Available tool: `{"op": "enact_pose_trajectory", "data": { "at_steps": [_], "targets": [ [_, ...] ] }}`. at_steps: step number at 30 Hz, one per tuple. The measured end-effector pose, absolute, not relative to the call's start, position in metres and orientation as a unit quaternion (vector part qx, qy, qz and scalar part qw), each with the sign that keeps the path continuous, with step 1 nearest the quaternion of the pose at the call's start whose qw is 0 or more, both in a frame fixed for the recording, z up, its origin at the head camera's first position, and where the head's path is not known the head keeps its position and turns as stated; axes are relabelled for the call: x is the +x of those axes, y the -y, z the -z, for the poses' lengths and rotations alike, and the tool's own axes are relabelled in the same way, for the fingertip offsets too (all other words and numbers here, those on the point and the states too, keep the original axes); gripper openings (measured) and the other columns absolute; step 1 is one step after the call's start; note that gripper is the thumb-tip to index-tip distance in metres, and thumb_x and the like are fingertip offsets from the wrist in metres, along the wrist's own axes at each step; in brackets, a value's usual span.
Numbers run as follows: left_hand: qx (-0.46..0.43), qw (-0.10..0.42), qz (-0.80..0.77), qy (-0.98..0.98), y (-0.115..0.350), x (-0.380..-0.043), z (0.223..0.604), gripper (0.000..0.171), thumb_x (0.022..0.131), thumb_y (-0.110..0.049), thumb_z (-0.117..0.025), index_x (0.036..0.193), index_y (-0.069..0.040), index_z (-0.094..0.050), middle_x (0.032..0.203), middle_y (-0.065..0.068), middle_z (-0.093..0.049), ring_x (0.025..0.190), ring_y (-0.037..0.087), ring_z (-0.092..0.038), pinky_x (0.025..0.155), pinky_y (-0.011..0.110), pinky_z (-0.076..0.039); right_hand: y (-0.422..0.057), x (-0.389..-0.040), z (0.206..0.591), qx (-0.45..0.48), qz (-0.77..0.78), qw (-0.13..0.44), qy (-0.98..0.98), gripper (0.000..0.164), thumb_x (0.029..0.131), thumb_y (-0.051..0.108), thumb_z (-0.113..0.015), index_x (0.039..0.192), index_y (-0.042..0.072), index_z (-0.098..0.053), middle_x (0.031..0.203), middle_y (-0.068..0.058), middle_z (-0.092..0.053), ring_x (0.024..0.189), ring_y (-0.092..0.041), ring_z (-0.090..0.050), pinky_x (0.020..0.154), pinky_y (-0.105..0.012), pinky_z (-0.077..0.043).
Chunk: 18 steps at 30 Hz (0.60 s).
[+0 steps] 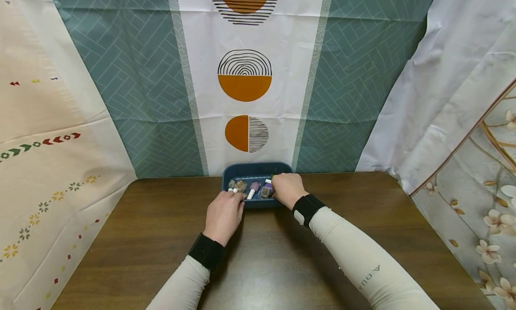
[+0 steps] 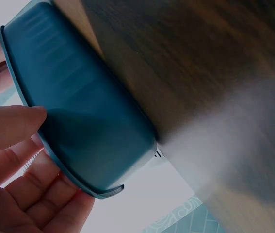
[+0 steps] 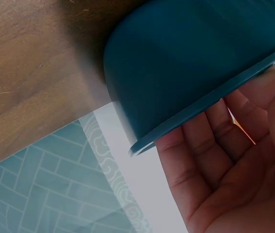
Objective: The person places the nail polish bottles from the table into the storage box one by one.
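A dark blue bin [image 1: 258, 204] stands at the far edge of the table. In it lie several small bottles that look like nail polish, among them a purple one [image 1: 255, 186] with a white cap and a clear, glittery one [image 1: 240, 186]. My left hand [image 1: 223, 216] holds the bin's near left rim, thumb [image 2: 23, 124] against the outer wall and fingers behind the rim. My right hand [image 1: 288, 189] reaches over the right part of the bin, beside a dark purple bottle [image 1: 265, 191]. Its fingertips are hidden behind the rim in the right wrist view, so what they touch cannot be told.
The brown wooden table [image 1: 161, 238] spreads out in front of and beside the bin. Directly behind it hangs a patterned cloth [image 1: 250, 99]. More cloth hangs at the left [image 1: 60, 189] and right [image 1: 475, 211] sides.
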<state>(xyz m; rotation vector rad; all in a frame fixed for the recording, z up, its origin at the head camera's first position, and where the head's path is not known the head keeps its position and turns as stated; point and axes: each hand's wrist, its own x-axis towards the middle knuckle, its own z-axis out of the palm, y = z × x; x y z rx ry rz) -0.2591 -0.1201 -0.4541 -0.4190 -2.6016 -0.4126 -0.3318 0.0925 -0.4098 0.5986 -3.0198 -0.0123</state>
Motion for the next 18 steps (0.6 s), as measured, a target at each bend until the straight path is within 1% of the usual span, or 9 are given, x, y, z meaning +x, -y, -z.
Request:
{"op": "enact_pose_trajectory", "data": {
  "at_steps": [10,13,18],
  "targets": [
    [-0.15,0.231,0.151,0.949,0.1209,-0.2598,0.4529,0.013,0.096,-0.015,-0.087,0.108,-0.01,-0.084,0.095,0.006,-0.077,0.087,0.026,-0.067,0.072,0.041,-0.059,-0.0908,-0.3323,0.4082,0.192,0.002,0.026,0.981,0.02,0.091,0.026,-0.094,0.095,0.01,-0.085,0.087,-0.005,-0.08,0.077,-0.024,-0.072,0.073,-0.045,-0.062],
    [-0.15,0.232,0.149,0.949,0.1213,-0.2598,0.4529,0.013,0.096,-0.015,-0.087,0.108,-0.01,-0.084,0.095,0.006,-0.077,0.087,0.026,-0.068,0.072,0.042,-0.059,-0.0916,-0.3323,0.4088,0.195,0.0,0.031,0.98,0.02,0.091,0.027,-0.094,0.094,0.01,-0.085,0.087,-0.005,-0.08,0.077,-0.024,-0.072,0.073,-0.046,-0.062],
    [-0.149,0.237,0.145,0.949,0.1214,-0.2602,0.4532,0.014,0.097,-0.016,-0.087,0.109,-0.01,-0.085,0.096,0.006,-0.077,0.086,0.026,-0.068,0.071,0.041,-0.059,-0.0963,-0.3297,0.4111,0.201,-0.01,0.054,0.978,0.017,0.092,0.027,-0.093,0.089,0.013,-0.086,0.085,-0.003,-0.079,0.076,-0.024,-0.073,0.071,-0.046,-0.061]
  ]
}}
